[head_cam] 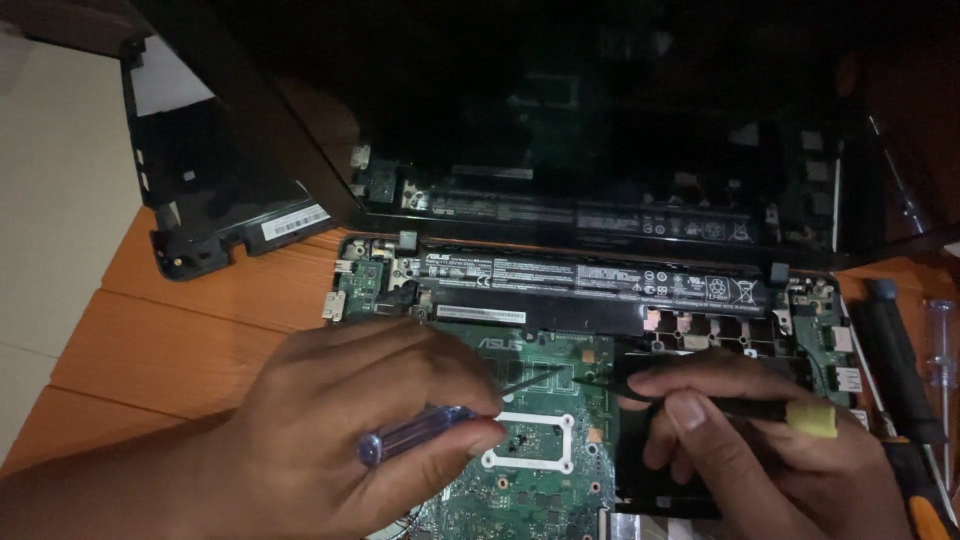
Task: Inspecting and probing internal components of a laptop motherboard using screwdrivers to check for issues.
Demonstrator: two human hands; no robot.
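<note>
Gripped in the left hand (340, 440) is a blue-handled screwdriver (415, 432), tip on the green motherboard (540, 470) at lower centre. A black tool with yellow tape (720, 400) is pinched by the right hand (760, 450), its point meeting the screwdriver tip. The long black battery (590, 280) lies across mid-frame; spare screwdrivers (905, 370) sit at the right edge on the wooden table (180, 330).

a: what carries it all?
b: an orange-brown wooden table (200, 330). an opened laptop base with a bare green circuit board (560, 330) lies on it.
a: anything beside that?
b: a detached black plastic cover panel (205, 190) at the far left, and black- and clear-handled screwdrivers (905, 370) on the right.
</note>
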